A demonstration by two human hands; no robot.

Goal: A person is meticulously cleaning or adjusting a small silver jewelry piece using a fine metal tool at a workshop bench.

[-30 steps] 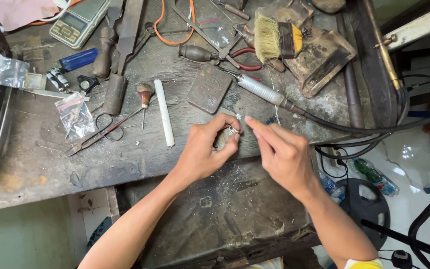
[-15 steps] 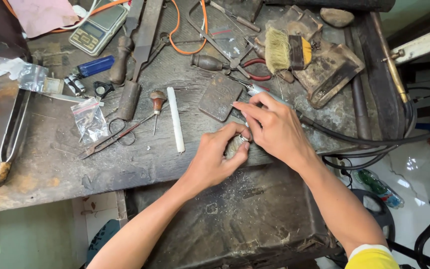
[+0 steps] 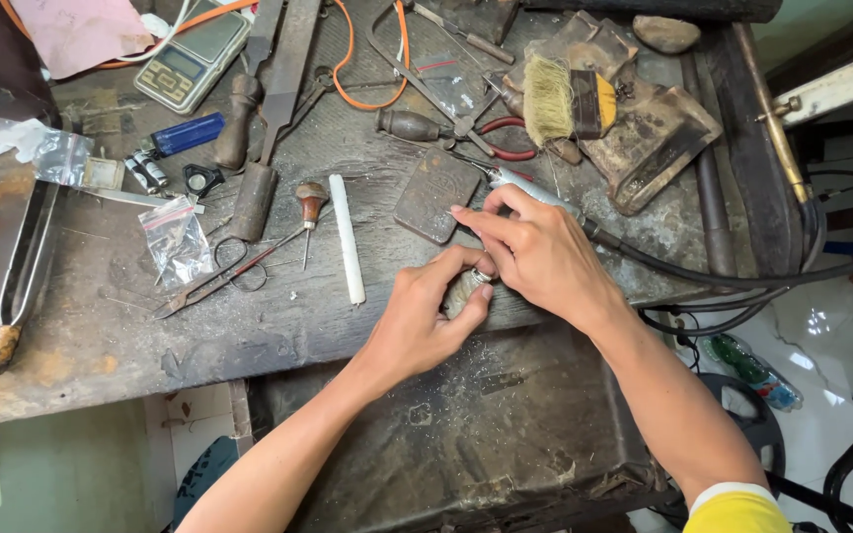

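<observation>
— Two hands meet at the front edge of the workbench [image 3: 101, 336], near its middle. What is each doing?

— The left hand [image 3: 425, 321] has its fingers curled round a small silvery ring [image 3: 466, 288], pinching it between thumb and fingertips against a peg at the bench edge. The right hand [image 3: 540, 259] is closed round a slim metal handpiece [image 3: 520, 184], gripping it like a pen, with the working end turned down to the ring. Whether the tip actually touches the ring I cannot tell; the fingers hide it.

— And the handpiece itself?

— Its black hose [image 3: 703, 271] runs from behind the right hand toward the right edge of the bench.

— What lies close by?

— Just behind the hands sits a dark flat pad [image 3: 434, 193]. To its left a white stick [image 3: 347, 240] lies lengthwise, then a small wooden-handled graver [image 3: 310, 202] and a pair of scissors [image 3: 214, 279]. A little plastic bag [image 3: 176, 237] rests beside those.

— Farther back?

— A bristle brush [image 3: 555, 99] near the back right, red-handled pliers [image 3: 505, 138] beside it, and a pocket scale [image 3: 193, 61] toward the back left corner. Long tongs [image 3: 22, 276] lie along the left edge.
</observation>
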